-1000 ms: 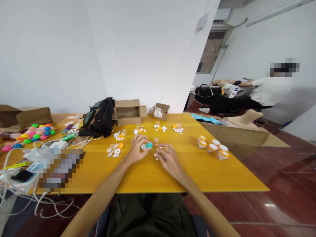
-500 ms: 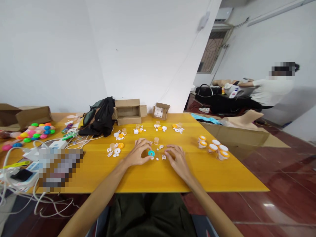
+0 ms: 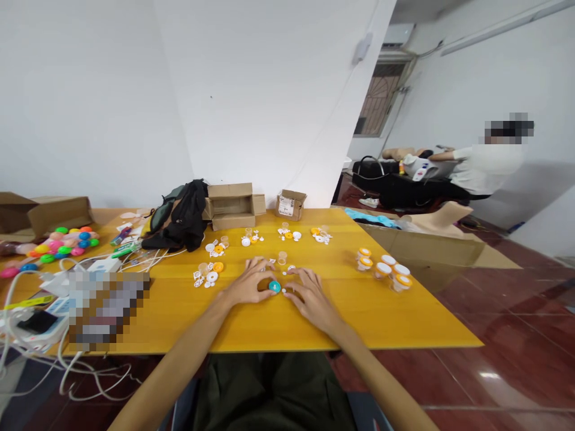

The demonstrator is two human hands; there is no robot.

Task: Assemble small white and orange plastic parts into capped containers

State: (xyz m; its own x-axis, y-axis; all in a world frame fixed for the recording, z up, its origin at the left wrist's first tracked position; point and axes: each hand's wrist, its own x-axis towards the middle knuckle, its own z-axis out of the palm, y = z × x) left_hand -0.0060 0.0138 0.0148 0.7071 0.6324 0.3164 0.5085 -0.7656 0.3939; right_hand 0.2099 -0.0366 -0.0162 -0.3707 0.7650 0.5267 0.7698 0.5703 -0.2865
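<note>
My left hand [image 3: 250, 284] holds a small teal disc [image 3: 274, 287] with a white centre at the table's middle, its edge between thumb and fingers. My right hand [image 3: 313, 299] is just right of it, fingers curved and apart, the tips close to a tiny white disc [image 3: 284, 290]; whether they touch it is hard to see. Beyond the hands stands a clear cup [image 3: 282, 258]. Small white pieces [image 3: 291, 267] lie between the cup and my right hand, which partly covers that area.
Groups of white and orange parts [image 3: 211, 276] with clear cups lie across the yellow table [image 3: 179, 317]. Several orange-lidded cups [image 3: 383, 270] stand at right. Open cardboard boxes [image 3: 232, 206], a black bag [image 3: 188, 218], colourful balls [image 3: 63, 244] and cabled power strips [image 3: 58, 311] lie around. A person [image 3: 487, 167] sits far right.
My right hand has moved left and inward, close to the tiny white disc, now covering the white openwork piece. The teal disc has moved slightly down, still in my left hand.
</note>
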